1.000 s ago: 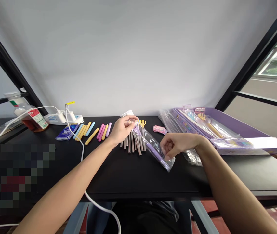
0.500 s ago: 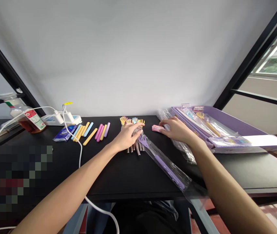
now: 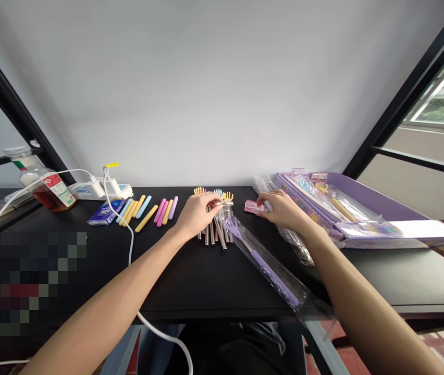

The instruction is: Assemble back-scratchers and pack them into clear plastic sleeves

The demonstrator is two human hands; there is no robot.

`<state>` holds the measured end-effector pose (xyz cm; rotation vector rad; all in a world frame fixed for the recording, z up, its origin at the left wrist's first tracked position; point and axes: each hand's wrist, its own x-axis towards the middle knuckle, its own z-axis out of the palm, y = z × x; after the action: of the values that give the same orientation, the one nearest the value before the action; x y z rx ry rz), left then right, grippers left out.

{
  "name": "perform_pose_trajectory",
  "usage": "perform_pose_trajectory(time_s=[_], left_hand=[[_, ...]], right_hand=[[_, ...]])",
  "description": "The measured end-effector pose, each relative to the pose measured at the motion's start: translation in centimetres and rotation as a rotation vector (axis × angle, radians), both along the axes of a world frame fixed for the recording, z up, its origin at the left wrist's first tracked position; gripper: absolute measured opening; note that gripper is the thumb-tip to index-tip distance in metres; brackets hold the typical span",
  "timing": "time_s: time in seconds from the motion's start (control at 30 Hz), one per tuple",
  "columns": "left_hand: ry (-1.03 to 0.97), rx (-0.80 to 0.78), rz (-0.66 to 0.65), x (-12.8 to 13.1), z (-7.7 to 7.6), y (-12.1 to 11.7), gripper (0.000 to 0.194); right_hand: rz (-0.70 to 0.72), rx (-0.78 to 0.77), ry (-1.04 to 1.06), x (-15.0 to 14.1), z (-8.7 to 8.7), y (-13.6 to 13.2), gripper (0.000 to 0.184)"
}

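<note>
My left hand (image 3: 196, 215) is closed in a pinch on a small shiny strip (image 3: 225, 203), whose kind I cannot make out. Beneath it lies a bunch of back scratcher heads with metal rods (image 3: 219, 235), their claws yellow, blue and pink. To the right, my right hand (image 3: 286, 211) has its fingers closed on a small pink printed packet (image 3: 253, 207), low over the table. Between my forearms, a purple back scratcher (image 3: 271, 273) lies slantwise in a clear plastic sleeve, its claw near the bunch.
Several coloured handles (image 3: 146, 219) lie left of the bunch, beside a blue tissue pack (image 3: 105, 213). Behind are a power strip (image 3: 85, 191) and a bottle (image 3: 52, 192). A white cable (image 3: 131, 245) crosses the table (image 3: 190, 289). At right stands a purple box (image 3: 382, 200) with wrapped scratchers.
My left hand has gone from spread fingers over the bunch to a pinch on the small shiny strip. My right hand keeps the pink packet in nearly the same place.
</note>
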<state>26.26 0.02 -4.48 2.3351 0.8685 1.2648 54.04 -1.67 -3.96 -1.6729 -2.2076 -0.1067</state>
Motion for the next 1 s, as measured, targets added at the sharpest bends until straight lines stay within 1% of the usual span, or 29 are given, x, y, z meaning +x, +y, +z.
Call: perform_pose_trajectory(time_s=[0.13,0.3,0.43,0.53,0.6,0.67,0.8,0.87,0.93,1.0], left_hand=[[-0.035,0.036,0.044,0.2,0.2,-0.2,0.013],[-0.068,-0.014,0.067,0.3,0.2,-0.2,0.016],[-0.016,-0.034,0.047,0.1,0.3,-0.3,0.017],[0.070,0.027,0.034,0.0,0.4,-0.4,0.024],[0.096,0.067,0.024,0.0,0.5,-0.5,0.029],[0.099,0.078,0.011,0.1,0.4,-0.5,0.030],[0.062,0.070,-0.025,0.3,0.1,-0.4,0.022],[0.035,0.064,-0.033,0.4,0.0,-0.3,0.017],[0.001,0.033,-0.027,0.4,-0.1,-0.3,0.017],[-0.036,-0.011,-0.019,0.5,-0.1,-0.4,0.020]], right_hand=[[-0.065,-0.008,0.000,-0.3,0.3,-0.2,0.017],[-0.096,0.021,-0.012,-0.3,0.3,-0.3,0.016],[-0.060,0.076,0.008,0.0,0.4,-0.3,0.014],[-0.028,0.126,0.067,0.0,0.7,-0.5,0.017],[-0.035,0.139,0.138,-0.2,0.9,-0.6,0.018],[-0.051,0.110,0.232,-0.3,1.1,-0.7,0.016],[-0.030,-0.022,0.451,-0.5,1.4,-0.8,0.016],[0.010,-0.035,0.577,-0.6,1.6,-0.9,0.025],[0.074,-0.046,0.694,-0.9,2.0,-1.3,0.035],[0.171,-0.110,0.762,-1.4,2.6,-1.9,0.031]])
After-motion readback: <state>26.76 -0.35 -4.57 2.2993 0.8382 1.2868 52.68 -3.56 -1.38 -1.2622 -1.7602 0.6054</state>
